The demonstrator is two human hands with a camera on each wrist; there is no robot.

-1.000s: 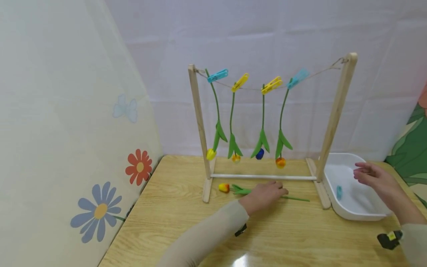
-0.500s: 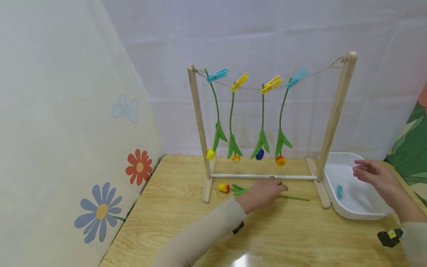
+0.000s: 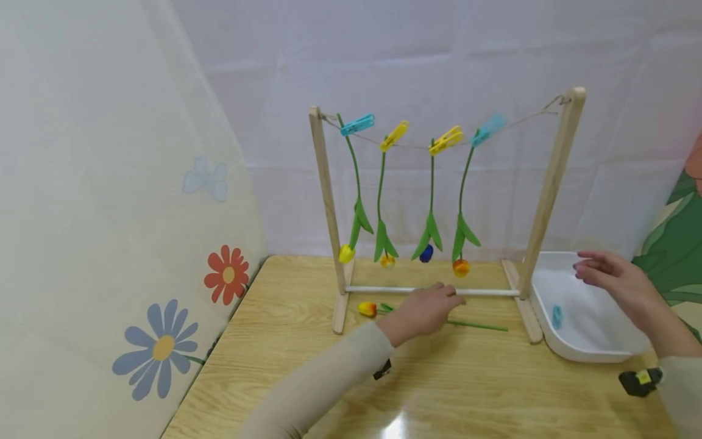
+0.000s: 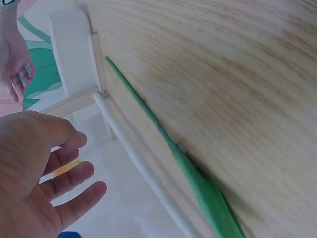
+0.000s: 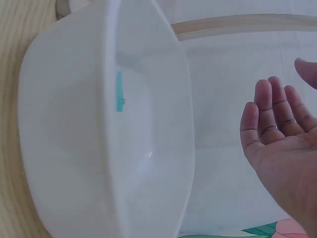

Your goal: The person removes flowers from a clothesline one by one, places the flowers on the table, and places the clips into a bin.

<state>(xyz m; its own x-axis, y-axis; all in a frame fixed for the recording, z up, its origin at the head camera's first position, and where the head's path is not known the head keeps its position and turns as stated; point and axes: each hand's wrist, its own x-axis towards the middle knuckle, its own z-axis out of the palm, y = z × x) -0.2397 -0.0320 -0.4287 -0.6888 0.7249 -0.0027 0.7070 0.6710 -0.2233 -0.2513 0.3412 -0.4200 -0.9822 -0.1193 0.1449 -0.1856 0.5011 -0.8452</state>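
One tulip (image 3: 367, 309) lies below the left hand (image 3: 423, 311), apart from its loosely spread fingers.

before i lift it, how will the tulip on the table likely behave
The tulip probably has a fairly stiff stem, lying nearly straight. It is likely light: one thin string bears four similar flowers. Its broad leaf may hinder rolling.

Wood-grain tabletop (image 3: 460, 390), creased white cloth backdrop (image 3: 406, 55) behind; left wall panel (image 3: 99, 158) printed with blue-grey daisy (image 3: 163, 348), red flower (image 3: 227, 275), pale-blue butterfly (image 3: 205, 180); green leaf print (image 3: 680, 250) right.
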